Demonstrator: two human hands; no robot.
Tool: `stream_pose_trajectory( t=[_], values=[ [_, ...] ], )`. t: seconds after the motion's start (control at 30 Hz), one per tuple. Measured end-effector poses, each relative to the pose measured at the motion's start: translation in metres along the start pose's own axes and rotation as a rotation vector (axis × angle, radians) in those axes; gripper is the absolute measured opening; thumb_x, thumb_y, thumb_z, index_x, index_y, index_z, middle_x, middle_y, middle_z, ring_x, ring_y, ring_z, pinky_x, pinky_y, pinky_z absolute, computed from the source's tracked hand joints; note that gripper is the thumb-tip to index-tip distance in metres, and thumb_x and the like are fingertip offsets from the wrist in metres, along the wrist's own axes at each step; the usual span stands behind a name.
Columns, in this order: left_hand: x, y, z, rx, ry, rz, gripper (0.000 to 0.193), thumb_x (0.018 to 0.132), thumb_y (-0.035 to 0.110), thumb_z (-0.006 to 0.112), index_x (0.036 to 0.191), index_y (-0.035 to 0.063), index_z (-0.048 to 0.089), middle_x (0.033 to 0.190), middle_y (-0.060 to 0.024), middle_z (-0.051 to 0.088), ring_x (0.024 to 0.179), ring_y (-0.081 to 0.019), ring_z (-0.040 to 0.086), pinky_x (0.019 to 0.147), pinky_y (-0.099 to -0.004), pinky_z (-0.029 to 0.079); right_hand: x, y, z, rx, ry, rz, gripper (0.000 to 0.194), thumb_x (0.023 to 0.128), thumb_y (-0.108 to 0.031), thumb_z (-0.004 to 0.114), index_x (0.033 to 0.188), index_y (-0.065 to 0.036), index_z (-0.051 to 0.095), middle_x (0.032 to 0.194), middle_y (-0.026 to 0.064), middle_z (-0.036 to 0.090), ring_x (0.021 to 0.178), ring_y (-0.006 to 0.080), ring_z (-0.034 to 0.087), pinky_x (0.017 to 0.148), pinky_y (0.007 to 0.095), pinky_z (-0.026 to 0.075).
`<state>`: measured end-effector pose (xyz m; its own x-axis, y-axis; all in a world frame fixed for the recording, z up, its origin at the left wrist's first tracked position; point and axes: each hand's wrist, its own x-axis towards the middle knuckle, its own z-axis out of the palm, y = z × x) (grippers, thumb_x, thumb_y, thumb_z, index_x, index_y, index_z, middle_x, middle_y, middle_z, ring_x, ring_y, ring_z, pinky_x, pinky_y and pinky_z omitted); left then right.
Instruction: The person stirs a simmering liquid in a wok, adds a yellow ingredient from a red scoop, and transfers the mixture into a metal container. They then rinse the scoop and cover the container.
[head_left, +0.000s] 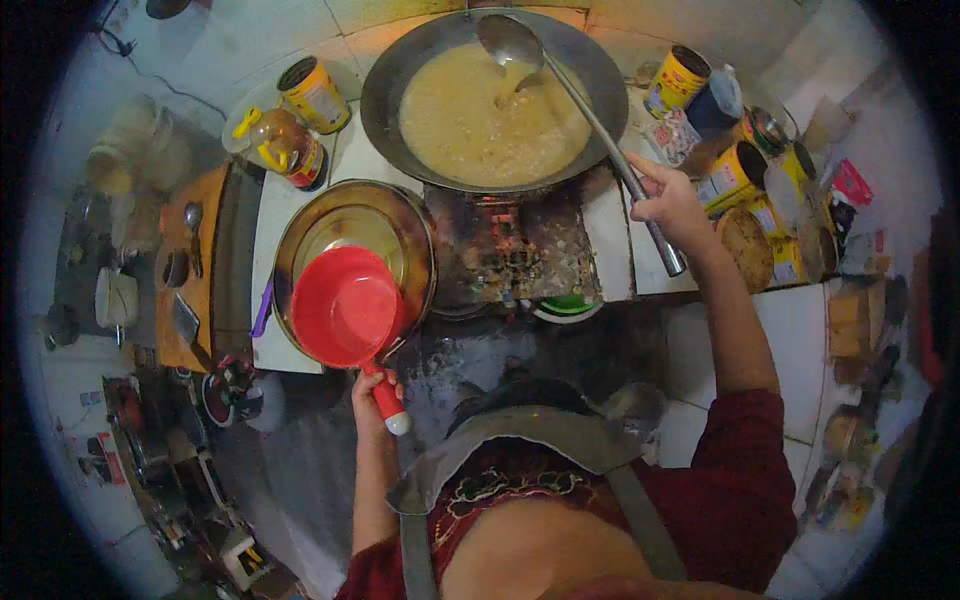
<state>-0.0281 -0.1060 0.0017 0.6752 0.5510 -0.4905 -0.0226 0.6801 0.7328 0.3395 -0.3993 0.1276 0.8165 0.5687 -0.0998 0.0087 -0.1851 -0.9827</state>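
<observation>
My right hand (670, 201) grips the long metal handle of a ladle (513, 41). The ladle's bowl hangs over the far side of a large wok (382, 97), which holds a cloudy yellowish soup (480, 120). In my left hand (377, 390) is the red handle of a plastic dipper (347, 306) with a pale tip. No liquid shows clearly inside the dipper. It is held above a wide metal basin (420, 247) with browned walls; whether the two touch, I cannot tell.
An oil bottle (281, 142) and a yellow can (313, 94) stand left of the wok. More yellow cans (677, 79) crowd the right counter. A wooden board (196, 262) at the left bears a spoon (193, 225) and a cleaver (184, 316). Below the wok, the sooty stove opening (502, 217) glows red.
</observation>
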Motion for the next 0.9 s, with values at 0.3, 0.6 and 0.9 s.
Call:
stream_pose_trajectory(
  t=[0.3, 0.6, 0.9],
  values=[
    [-0.031, 0.001, -0.006, 0.011, 0.135, 0.033, 0.038, 0.074, 0.015, 0.055, 0.108, 0.0009, 0.049, 0.068, -0.0085, 0.052, 0.051, -0.0171, 0.051, 0.045, -0.026, 0.044, 0.064, 0.037, 0.011, -0.88, 0.04, -0.284, 0.062, 0.065, -0.012, 0.062, 0.126, -0.011, 0.052, 0.101, 0.0227, 0.062, 0.095, 0.0377, 0.059, 0.081, 0.0401, 0.045],
    [-0.085, -0.035, -0.026, -0.076, 0.344, 0.13, 0.032, 0.071, 0.007, 0.059, 0.102, 0.0002, 0.051, 0.067, -0.0093, 0.055, 0.051, -0.0181, 0.055, 0.048, -0.0284, 0.048, 0.032, 0.038, -0.023, -1.644, -0.076, 0.037, 0.069, 0.073, -0.019, 0.068, 0.136, -0.025, 0.04, 0.134, 0.0183, 0.044, 0.109, 0.0368, 0.054, 0.087, 0.0431, 0.046],
    [-0.196, -0.1, -0.122, -0.172, 0.441, 0.057, 0.025, 0.072, 0.005, 0.058, 0.096, 0.0025, 0.051, 0.067, -0.0094, 0.057, 0.051, -0.0197, 0.057, 0.049, -0.0299, 0.047, -0.084, 0.059, 0.164, -1.043, -0.299, -0.398, 0.039, 0.079, -0.009, 0.064, 0.118, -0.01, 0.058, 0.115, 0.0197, 0.057, 0.109, 0.0358, 0.052, 0.092, 0.0413, 0.042]
  ],
)
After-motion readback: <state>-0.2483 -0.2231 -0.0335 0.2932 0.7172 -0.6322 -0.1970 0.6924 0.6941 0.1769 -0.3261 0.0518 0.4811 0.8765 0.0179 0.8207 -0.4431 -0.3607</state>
